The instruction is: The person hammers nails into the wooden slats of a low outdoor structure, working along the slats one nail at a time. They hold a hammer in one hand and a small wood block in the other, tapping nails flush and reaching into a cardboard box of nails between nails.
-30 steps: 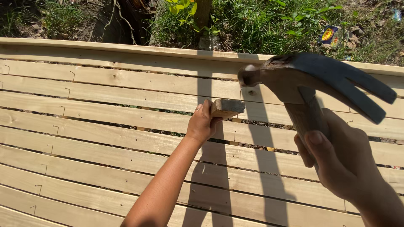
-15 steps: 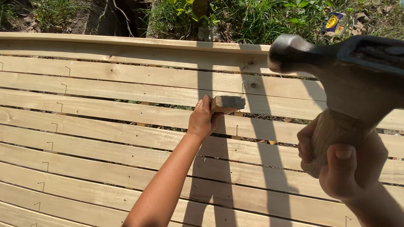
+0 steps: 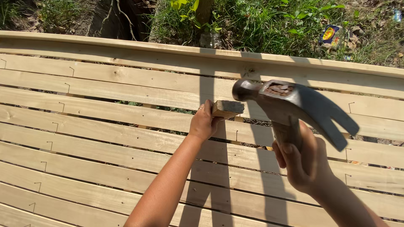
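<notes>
Item: claw hammer, gripped in the closed right hand; its head has come down from its raised position half a second ago and now sits just at 3 o'clock of the small wooden block, apparently touching, though contact is unclear. Block: unmoved, pinched by the left hand against a gap between the pale slats, so the strike is landing or about to land.

A person's left hand is gripping a small wooden block, pressing it against a gap between pale wooden slats that are running side to side. The right hand is holding a claw hammer by its handle, its round face hanging just beside the block's end. Grass is growing beyond the top rail.
</notes>
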Action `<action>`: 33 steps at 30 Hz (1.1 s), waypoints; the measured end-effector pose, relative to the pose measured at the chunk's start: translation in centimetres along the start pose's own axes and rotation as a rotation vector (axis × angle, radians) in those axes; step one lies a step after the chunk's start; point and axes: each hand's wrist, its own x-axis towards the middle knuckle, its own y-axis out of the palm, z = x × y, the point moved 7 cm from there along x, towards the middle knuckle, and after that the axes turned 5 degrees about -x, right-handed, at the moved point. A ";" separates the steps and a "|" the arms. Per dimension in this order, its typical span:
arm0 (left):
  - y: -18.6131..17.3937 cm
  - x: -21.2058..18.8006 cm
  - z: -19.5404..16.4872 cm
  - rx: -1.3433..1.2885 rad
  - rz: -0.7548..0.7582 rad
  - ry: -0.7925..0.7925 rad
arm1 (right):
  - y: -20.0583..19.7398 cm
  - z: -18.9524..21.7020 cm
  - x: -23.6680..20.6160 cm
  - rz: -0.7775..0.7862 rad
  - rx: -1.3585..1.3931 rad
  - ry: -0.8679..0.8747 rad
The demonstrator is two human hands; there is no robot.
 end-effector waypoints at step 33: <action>-2.9 -0.1 -6.9 -0.726 -0.233 0.185 | -4.5 -7.4 -2.9 -0.189 0.351 0.363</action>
